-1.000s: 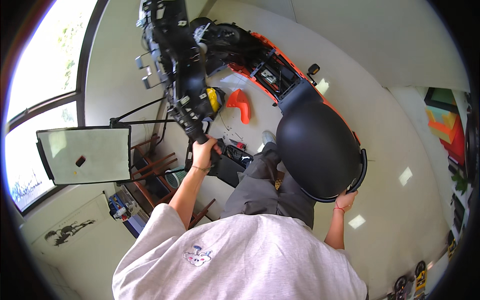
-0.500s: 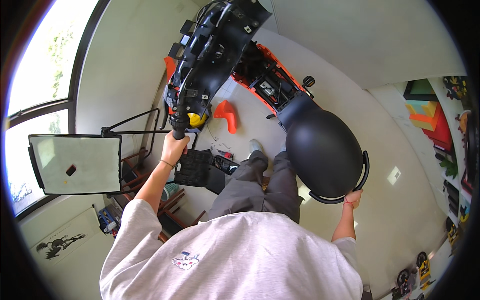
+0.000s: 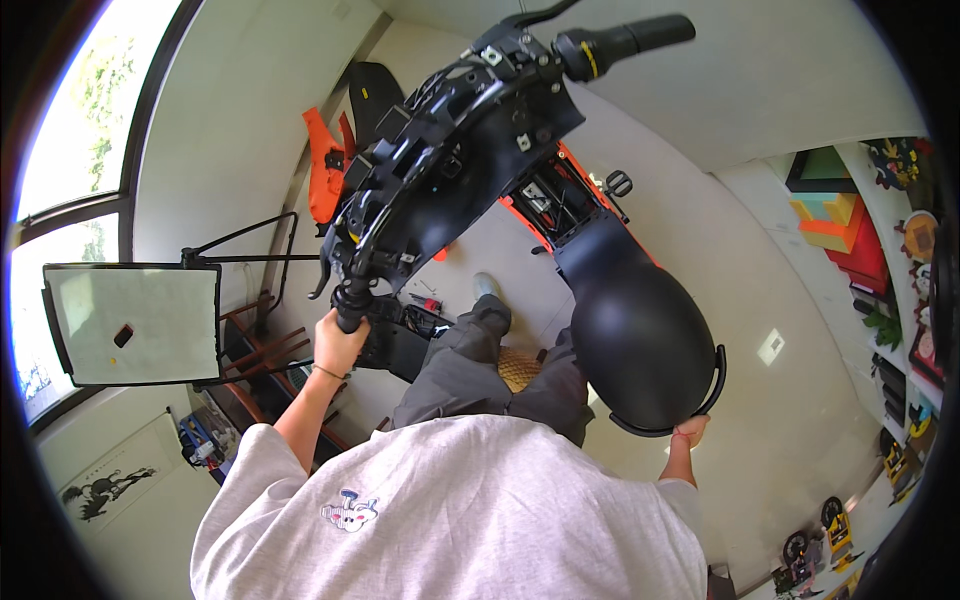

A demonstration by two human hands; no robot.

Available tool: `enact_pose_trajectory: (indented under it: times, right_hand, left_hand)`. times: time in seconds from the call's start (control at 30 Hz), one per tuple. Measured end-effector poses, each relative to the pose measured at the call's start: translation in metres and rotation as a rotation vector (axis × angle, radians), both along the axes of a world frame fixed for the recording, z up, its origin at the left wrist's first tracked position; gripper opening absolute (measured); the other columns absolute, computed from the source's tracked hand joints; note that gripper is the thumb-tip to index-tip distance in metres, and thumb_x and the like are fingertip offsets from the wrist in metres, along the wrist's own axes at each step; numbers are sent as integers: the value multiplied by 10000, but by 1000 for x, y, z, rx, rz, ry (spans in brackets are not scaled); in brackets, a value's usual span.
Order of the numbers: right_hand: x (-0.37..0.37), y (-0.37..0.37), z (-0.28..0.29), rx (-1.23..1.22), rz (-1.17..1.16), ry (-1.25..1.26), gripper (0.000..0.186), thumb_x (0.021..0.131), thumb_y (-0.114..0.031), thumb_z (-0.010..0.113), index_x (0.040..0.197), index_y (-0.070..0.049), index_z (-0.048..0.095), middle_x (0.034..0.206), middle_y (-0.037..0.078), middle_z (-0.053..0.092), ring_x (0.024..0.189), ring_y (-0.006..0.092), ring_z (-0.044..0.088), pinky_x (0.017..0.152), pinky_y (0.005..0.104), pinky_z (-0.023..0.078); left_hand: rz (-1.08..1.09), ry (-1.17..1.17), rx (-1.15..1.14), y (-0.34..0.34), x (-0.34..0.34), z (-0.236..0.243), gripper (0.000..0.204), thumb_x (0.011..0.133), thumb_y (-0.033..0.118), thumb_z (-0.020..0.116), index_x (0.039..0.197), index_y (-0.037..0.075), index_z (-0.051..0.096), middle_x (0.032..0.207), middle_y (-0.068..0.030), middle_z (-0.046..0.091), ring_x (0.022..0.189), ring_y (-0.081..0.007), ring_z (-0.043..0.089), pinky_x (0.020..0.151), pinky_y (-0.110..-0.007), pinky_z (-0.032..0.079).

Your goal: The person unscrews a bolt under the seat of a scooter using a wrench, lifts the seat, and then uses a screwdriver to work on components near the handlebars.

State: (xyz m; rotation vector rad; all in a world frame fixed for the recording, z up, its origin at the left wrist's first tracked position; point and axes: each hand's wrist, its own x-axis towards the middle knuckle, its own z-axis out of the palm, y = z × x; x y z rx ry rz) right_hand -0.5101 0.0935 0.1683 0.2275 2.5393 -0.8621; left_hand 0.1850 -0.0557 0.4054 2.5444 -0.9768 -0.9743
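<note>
An orange-and-black scooter [image 3: 561, 188] stands across the view, its covers partly off and its frame exposed. My left hand [image 3: 340, 338] is closed on a grip of the black handlebar assembly [image 3: 445, 175], which carries bare brackets and cables; the other grip [image 3: 640, 38] sticks out at the top. At the lower right of the scooter, my right hand [image 3: 690, 432] is closed round the curved black rail [image 3: 712, 392] behind the black seat [image 3: 640, 340]. An orange panel [image 3: 323, 155] rests by the wall behind the handlebar. My legs stand between the handlebar and seat.
A whiteboard [image 3: 135, 325] on a black stand is at left, with wooden chairs [image 3: 255, 350] below. An open black tool case [image 3: 400, 350] and small tools lie on the tiled floor [image 3: 735, 300] by my legs. Shelves of boxes and models [image 3: 850, 250] line the right wall.
The handlebar has swung round rightward, its far end now at top centre with the second grip showing. My left hand moved left and down with it; my right hand and the seat are slightly lower.
</note>
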Motion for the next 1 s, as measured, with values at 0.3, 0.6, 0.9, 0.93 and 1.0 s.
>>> enact_pose_trajectory:
  times: [0.3, 0.6, 0.9, 0.93, 1.0]
  right_hand:
    - [14, 34, -9, -131, -146, -128, 494, 928, -375, 348, 1041, 20, 621, 1096, 133, 636, 1026, 262, 591, 894, 329, 467]
    - [16, 55, -18, -140, -47, -156, 522, 940, -408, 316, 1045, -7, 633, 1094, 138, 647, 1030, 280, 587, 896, 360, 454]
    - [18, 58, -16, 397, 367, 130, 523, 947, -412, 309, 1010, -18, 648, 1047, 113, 663, 989, 266, 589, 897, 353, 435]
    - [15, 54, -14, 497, 440, 195, 524, 948, -413, 309, 1006, -19, 650, 1042, 110, 665, 985, 264, 589, 897, 352, 432]
    - [-3, 48, -17, 362, 276, 119, 588, 928, -480, 296, 1059, -8, 622, 1101, 172, 648, 1035, 296, 587, 924, 395, 410]
  left_hand:
    - [-283, -326, -137, 40, 70, -30, 221, 684, 125, 677, 848, -11, 618, 737, -225, 630, 708, -395, 622, 653, -399, 495]
    - [-328, -237, -187, 86, 83, -66, 230, 639, 78, 662, 857, 13, 624, 766, -212, 633, 720, -409, 611, 645, -424, 489]
    - [-380, -335, 63, 240, 107, -111, 174, 797, 48, 611, 964, 0, 612, 990, -175, 608, 947, -354, 550, 868, -428, 421]
    - [-391, -383, 123, 259, 118, -129, 175, 804, 59, 615, 967, -5, 611, 1017, -173, 603, 972, -343, 540, 887, -432, 408]
    - [-435, -496, -189, 250, 94, -132, 145, 801, 36, 572, 933, -3, 620, 835, -139, 619, 789, -299, 591, 748, -396, 464]
